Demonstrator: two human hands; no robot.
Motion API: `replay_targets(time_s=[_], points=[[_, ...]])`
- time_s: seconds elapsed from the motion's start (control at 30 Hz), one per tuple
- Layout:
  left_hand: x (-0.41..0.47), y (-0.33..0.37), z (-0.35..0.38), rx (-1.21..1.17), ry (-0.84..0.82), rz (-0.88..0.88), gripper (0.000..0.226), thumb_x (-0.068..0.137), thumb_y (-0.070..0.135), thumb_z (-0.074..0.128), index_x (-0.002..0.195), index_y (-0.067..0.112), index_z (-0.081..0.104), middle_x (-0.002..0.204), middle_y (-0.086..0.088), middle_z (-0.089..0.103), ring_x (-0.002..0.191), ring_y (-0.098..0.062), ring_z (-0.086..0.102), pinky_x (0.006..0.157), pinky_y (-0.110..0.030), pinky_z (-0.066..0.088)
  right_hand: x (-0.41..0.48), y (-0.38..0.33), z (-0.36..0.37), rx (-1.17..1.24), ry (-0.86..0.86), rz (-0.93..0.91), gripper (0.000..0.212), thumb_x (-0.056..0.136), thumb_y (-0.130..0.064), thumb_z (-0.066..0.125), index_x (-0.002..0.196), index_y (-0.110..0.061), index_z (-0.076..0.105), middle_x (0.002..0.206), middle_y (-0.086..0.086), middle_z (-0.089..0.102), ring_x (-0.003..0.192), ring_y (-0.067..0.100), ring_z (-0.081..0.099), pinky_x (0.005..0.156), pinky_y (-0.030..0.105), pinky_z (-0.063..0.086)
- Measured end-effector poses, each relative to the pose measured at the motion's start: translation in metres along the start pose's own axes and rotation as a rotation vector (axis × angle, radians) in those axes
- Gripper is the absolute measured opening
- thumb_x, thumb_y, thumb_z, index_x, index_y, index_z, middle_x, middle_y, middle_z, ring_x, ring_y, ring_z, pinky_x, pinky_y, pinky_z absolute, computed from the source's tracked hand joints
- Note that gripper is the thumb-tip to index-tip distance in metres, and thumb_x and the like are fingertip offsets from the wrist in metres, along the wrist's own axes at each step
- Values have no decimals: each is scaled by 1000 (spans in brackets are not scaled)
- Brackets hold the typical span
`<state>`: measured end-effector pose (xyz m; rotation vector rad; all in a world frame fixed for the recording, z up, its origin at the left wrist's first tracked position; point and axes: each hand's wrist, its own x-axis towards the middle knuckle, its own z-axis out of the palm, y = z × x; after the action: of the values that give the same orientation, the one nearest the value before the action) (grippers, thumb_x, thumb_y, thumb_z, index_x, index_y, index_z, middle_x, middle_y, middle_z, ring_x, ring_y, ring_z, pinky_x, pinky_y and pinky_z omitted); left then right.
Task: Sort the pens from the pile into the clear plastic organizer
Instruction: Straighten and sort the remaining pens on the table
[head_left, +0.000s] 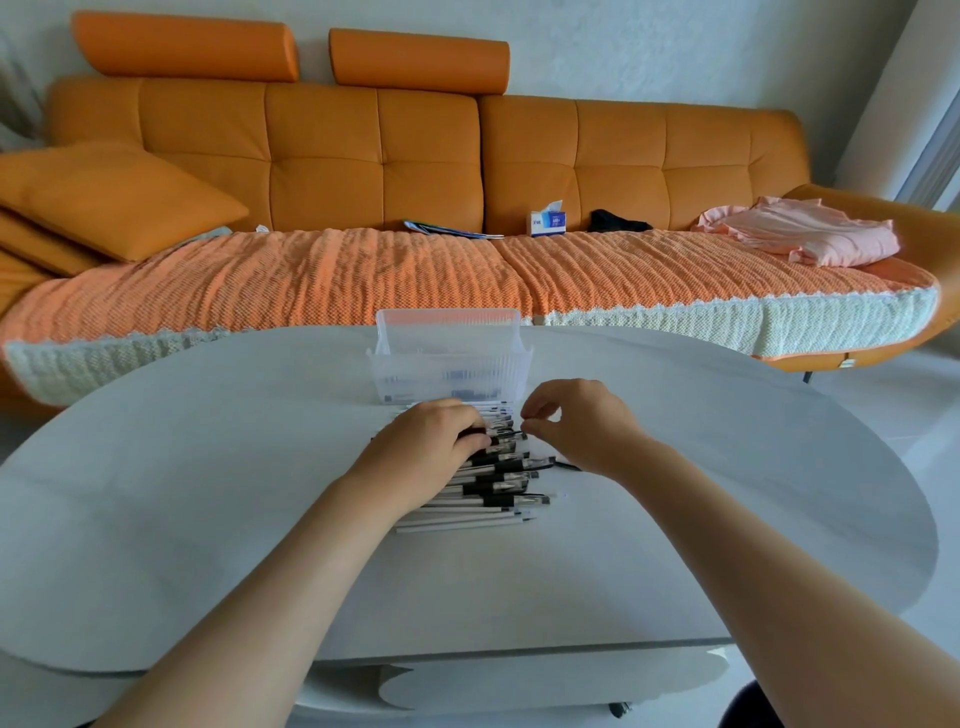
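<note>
Pile of pens (493, 483): we are seeing white-barrelled pens with black grips lying side by side, roughly parallel, tips pointing right, on the white oval table (182, 493), just in front of the organizer.

Clear plastic organizer (449, 358): we are seeing it standing upright near the far edge of the table, ribbed walls, taller back panel; some dark, blurred items are showing through its front wall, possibly pens already inside.

Left hand (436, 441): we are watching it pressing palm-down on the far part of the pile, fingers curled over several pens and covering their left ends; it is resting on them rather than lifting any.

Right hand (576, 421): we are seeing it hovering at the right edge of the pile, thumb and forefinger pinched together at the tip end of one pen, the other fingers curled; whether the pinch is actually gripping the pen is too small to tell.

Background: we are looking at an orange sofa (363, 156) behind the table, its seat covered by an orange textured throw (311, 280), with a tissue box (547, 221), a folded pink garment (805, 234) and a dark cloth (618, 222) lying on it.
</note>
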<state>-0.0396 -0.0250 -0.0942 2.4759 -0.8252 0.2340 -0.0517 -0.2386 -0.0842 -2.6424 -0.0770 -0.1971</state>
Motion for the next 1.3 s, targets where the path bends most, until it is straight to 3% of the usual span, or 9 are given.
replay_targets(time_s=[0.17, 0.37, 0.5, 0.67, 0.87, 1.0, 1.17, 1.23, 1.3], points=[[-1, 0, -3, -1, 13, -10, 19, 95, 34, 58, 100, 20, 68, 94, 8, 61, 86, -11, 55, 74, -28, 45, -7, -7, -2, 135, -24, -94, 9, 82, -33, 78, 86, -34, 70, 86, -18, 67, 59, -5, 55, 57, 17, 40], [-3, 3, -4, -17, 18, -8, 19, 94, 35, 59, 102, 20, 68, 95, 7, 63, 87, -12, 57, 77, -31, 49, -11, -11, -1, 155, -29, -119, 11, 82, -32, 79, 84, -36, 69, 87, -16, 68, 60, -7, 55, 58, 19, 43], [-3, 5, -3, -33, 18, 5, 18, 94, 33, 59, 100, 19, 69, 93, 9, 62, 85, -10, 56, 74, -25, 45, -13, -13, -1, 199, -23, -140, 11, 82, -30, 79, 84, -34, 70, 85, -15, 67, 59, -6, 54, 55, 11, 38], [-3, 5, -2, -58, 16, 7, 17, 94, 32, 61, 99, 19, 69, 90, 9, 62, 83, -9, 56, 73, -26, 45, -14, -15, 1, 197, -13, -147, 9, 82, -31, 79, 84, -34, 70, 82, -19, 66, 55, 1, 52, 56, 20, 44], [-2, 5, -3, -105, -28, -26, 11, 93, 28, 61, 103, 25, 64, 97, 11, 62, 90, -8, 56, 79, -28, 48, -17, -21, 4, 235, 1, -182, 14, 81, -26, 80, 82, -34, 69, 81, -18, 66, 55, -1, 52, 52, 10, 39], [-3, 3, -3, -127, -13, -48, 6, 92, 29, 63, 96, 25, 62, 95, 13, 61, 89, -5, 56, 78, -27, 47, -18, -23, 3, 248, 17, -178, 18, 83, -20, 78, 84, -35, 69, 82, -18, 65, 56, -2, 52, 53, 10, 40], [-4, 4, -5, -99, 8, -22, 5, 91, 33, 63, 93, 29, 64, 89, 15, 63, 83, -5, 58, 74, -33, 51, -20, -21, 2, 204, 2, -158, 4, 90, -35, 69, 86, -34, 70, 76, -20, 65, 57, -4, 55, 55, 18, 40], [-4, 4, -6, -69, 20, -15, 6, 90, 37, 64, 93, 33, 65, 90, 17, 64, 84, -4, 58, 74, -33, 52, -21, -19, 1, 153, -33, -161, 17, 95, -41, 61, 89, -29, 72, 71, -17, 64, 60, -3, 56, 56, 19, 39], [-4, 4, -6, -49, 28, -8, 8, 89, 40, 64, 94, 34, 65, 91, 17, 65, 84, -4, 58, 73, -33, 51, -22, -19, -1, 110, -58, -169, 26, 96, -48, 56, 95, -29, 73, 81, -14, 68, 68, -1, 58, 61, 23, 44]])
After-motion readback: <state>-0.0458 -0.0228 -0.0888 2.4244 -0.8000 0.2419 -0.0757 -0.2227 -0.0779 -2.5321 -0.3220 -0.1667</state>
